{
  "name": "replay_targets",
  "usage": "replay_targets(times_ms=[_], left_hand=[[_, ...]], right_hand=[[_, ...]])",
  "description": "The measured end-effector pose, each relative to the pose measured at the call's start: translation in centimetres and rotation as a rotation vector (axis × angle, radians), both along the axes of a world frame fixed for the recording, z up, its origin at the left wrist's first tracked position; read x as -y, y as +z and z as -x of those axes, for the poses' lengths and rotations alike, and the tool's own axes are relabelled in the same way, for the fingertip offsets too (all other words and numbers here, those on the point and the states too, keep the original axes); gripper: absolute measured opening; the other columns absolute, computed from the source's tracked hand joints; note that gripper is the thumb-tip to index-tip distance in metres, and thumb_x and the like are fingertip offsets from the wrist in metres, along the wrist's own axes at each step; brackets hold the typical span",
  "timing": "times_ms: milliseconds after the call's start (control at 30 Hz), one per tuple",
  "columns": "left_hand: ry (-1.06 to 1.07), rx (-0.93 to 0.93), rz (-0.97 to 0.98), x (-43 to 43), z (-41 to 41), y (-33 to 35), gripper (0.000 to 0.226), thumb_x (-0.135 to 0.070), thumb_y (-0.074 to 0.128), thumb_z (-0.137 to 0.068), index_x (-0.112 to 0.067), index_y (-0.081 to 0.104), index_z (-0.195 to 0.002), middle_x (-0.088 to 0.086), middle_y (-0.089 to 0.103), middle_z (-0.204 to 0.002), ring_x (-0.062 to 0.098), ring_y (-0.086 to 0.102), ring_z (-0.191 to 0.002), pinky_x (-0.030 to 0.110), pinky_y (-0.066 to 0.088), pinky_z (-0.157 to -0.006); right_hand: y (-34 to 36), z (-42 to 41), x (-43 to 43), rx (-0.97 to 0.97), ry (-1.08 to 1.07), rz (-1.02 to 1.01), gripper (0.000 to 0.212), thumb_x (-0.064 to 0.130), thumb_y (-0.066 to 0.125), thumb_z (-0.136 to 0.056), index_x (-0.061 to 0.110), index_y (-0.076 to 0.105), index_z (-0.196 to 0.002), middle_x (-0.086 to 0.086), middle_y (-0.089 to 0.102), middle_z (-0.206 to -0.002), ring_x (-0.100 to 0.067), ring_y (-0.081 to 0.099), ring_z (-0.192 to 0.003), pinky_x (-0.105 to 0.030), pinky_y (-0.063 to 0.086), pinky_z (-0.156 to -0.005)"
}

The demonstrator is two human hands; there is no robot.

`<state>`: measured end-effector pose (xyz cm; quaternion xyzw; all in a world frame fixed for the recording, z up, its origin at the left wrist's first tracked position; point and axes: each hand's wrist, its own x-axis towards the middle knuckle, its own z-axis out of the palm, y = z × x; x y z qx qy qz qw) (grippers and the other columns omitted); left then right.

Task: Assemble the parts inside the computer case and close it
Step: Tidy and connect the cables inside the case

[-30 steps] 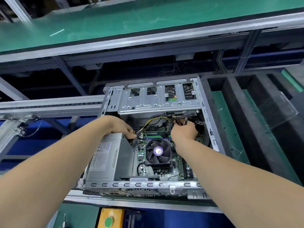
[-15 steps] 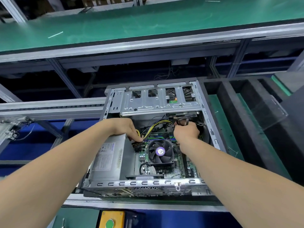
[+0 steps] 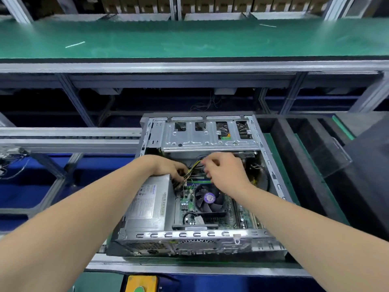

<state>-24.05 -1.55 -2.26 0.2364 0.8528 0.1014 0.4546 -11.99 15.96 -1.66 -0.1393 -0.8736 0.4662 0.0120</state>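
Note:
An open grey computer case (image 3: 271,165) lies on its side before me. Inside are a silver power supply (image 3: 147,205) at the left, a black CPU fan (image 3: 209,199) on the green motherboard (image 3: 186,202), and a metal drive cage (image 3: 208,135) at the far end. My left hand (image 3: 168,166) reaches in over the power supply's far corner and holds the yellow-and-black cable bundle (image 3: 192,168) there. My right hand (image 3: 224,169) hovers above the fan with fingers loosely curled near the same cables; I cannot make out anything held in it.
A long green workbench (image 3: 189,41) runs across the back on an aluminium frame. Black foam trays with green bottoms (image 3: 280,165) stand to the right of the case. A yellow box with a green button (image 3: 141,284) sits at the near edge.
My right hand has lifted from the cables under the drive cage and shifted left, toward the yellow-and-black bundle. My left hand stays at the power supply's corner. The view has tilted upward.

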Motion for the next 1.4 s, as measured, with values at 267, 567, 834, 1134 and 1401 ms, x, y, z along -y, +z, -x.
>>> replay_targets(times_ms=[267,567,834,1134,1401], left_hand=[[-0.115,-0.132,-0.12,-0.1,0.1,-0.4,0.016,-0.004,0.049,-0.096,-0.011,0.05,-0.081,0.008,0.043,-0.08,0.021,0.033,-0.078,0.034,0.032,-0.075],[-0.128,-0.033,-0.064,-0.4,-0.3,0.4,0.038,-0.035,0.05,-0.104,-0.02,0.057,-0.139,-0.007,0.055,-0.137,0.015,0.05,-0.126,0.03,0.03,-0.109],[0.179,-0.129,-0.221,0.0,-0.1,0.3,0.044,-0.052,0.038,-0.106,-0.021,0.065,-0.122,-0.001,0.066,-0.123,0.017,0.059,-0.112,0.034,0.04,-0.105],[0.051,-0.306,0.189,-3.3,0.1,-0.7,0.031,0.0,0.038,-0.103,0.003,0.063,-0.119,0.016,0.058,-0.111,0.033,0.058,-0.105,0.032,0.042,-0.083],[-0.158,-0.37,0.389,-5.9,0.4,-1.1,0.032,0.008,0.043,-0.097,0.008,0.057,-0.127,0.013,0.052,-0.106,0.034,0.054,-0.101,0.033,0.047,-0.086]], right_hand=[[1.1,4.7,4.2,0.16,0.366,-0.199,0.033,0.02,0.045,-0.11,0.012,0.063,-0.083,-0.006,0.06,-0.08,-0.028,0.054,-0.089,-0.034,0.037,-0.067],[-1.7,3.6,3.4,-0.035,0.172,-0.253,0.014,0.016,0.07,-0.098,0.018,0.082,-0.107,-0.002,0.079,-0.101,-0.014,0.07,-0.093,-0.02,0.05,-0.09],[-2.5,3.7,2.9,0.101,-0.012,-0.24,0.014,0.022,0.072,-0.096,0.019,0.083,-0.105,-0.008,0.078,-0.097,-0.027,0.072,-0.094,-0.038,0.061,-0.085],[-1.2,1.0,1.4,-0.017,0.136,-0.349,0.034,0.01,0.058,-0.098,0.017,0.074,-0.127,-0.001,0.077,-0.119,-0.015,0.07,-0.111,-0.02,0.049,-0.099],[0.2,-4.5,-2.4,-0.069,0.095,-0.5,0.018,0.012,0.056,-0.089,0.027,0.065,-0.084,0.012,0.064,-0.073,-0.007,0.055,-0.063,-0.029,0.047,-0.06]])
